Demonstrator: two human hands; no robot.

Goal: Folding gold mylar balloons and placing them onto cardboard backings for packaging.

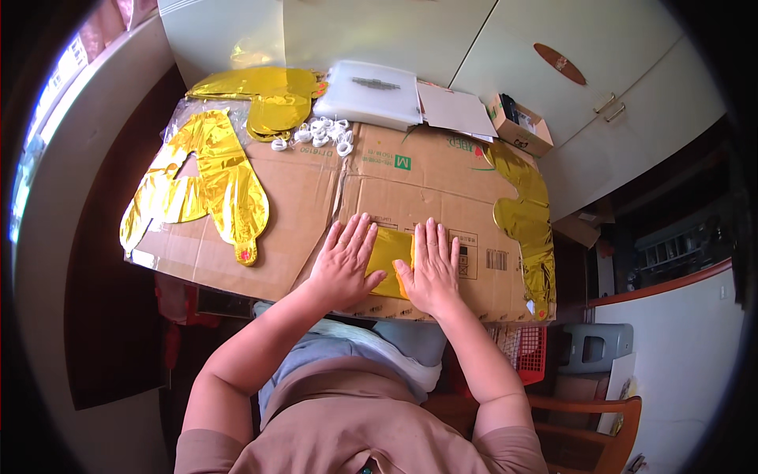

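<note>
A folded piece of gold foil [388, 254], like a flattened foil balloon, lies on the cardboard near the table's front edge. My left hand [345, 262] rests flat over its left side, fingers stretched out and pointing away from me. Over its right side lies my right hand [430, 267], palm down with the fingers straight. Parts of the foil are hidden beneath both hands. To the left is an unfolded gold foil balloon [237, 186], flat and shaped like a letter or number. Another flat gold balloon [527, 225] lies along the right edge.
Further gold balloons [280, 99] are stacked at the back left, beside a pile of white string coils [322, 132]. A translucent plastic stack [369, 95], white cards [456, 110] and a small box [519, 126] line the back. Flattened cardboard [426, 178] covers the table; cabinets stand behind.
</note>
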